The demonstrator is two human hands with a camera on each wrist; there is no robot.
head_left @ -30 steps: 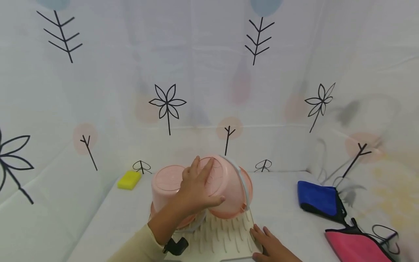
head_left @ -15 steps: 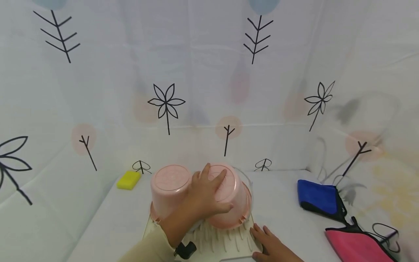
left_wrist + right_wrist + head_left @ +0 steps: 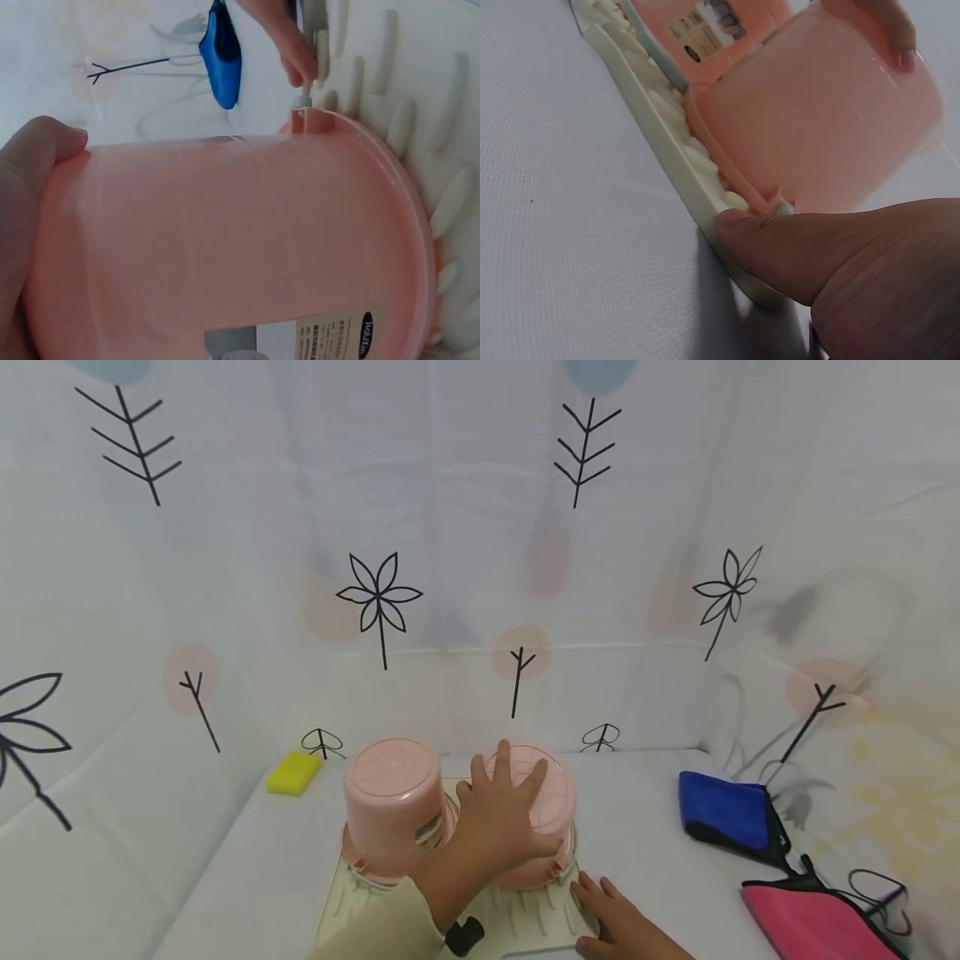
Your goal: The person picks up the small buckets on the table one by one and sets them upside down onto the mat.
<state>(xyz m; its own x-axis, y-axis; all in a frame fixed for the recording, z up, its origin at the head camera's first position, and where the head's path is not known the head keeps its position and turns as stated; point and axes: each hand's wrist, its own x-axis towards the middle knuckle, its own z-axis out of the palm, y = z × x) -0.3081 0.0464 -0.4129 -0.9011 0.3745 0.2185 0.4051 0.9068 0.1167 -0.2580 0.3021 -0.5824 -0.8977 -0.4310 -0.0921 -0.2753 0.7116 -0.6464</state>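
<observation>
Two pink plastic buckets stand upside down, side by side, on a cream ridged draining rack. My left hand (image 3: 498, 814) spreads over the base of the right bucket (image 3: 553, 806), its thumb bent against the side wall (image 3: 225, 217). The left bucket (image 3: 393, 777), with a printed label low on its side, stands apart from my fingers. At the rack's near right corner, my right hand (image 3: 626, 922) holds the edge of the rack (image 3: 517, 914). Its thumb lies across the rim (image 3: 705, 202) in the right wrist view, while the other fingers are hidden there.
A yellow sponge (image 3: 293, 774) lies at the table's far left corner. On the right lie a blue pouch (image 3: 723, 810) and a red one (image 3: 813, 922), both edged in black. A patterned white cloth (image 3: 450, 527) hangs behind the table.
The right bucket, held tilted by my left hand, has come down and turned level, rim down on the rack. My left hand moved right and slightly down with it. My right hand stayed at the corner.
</observation>
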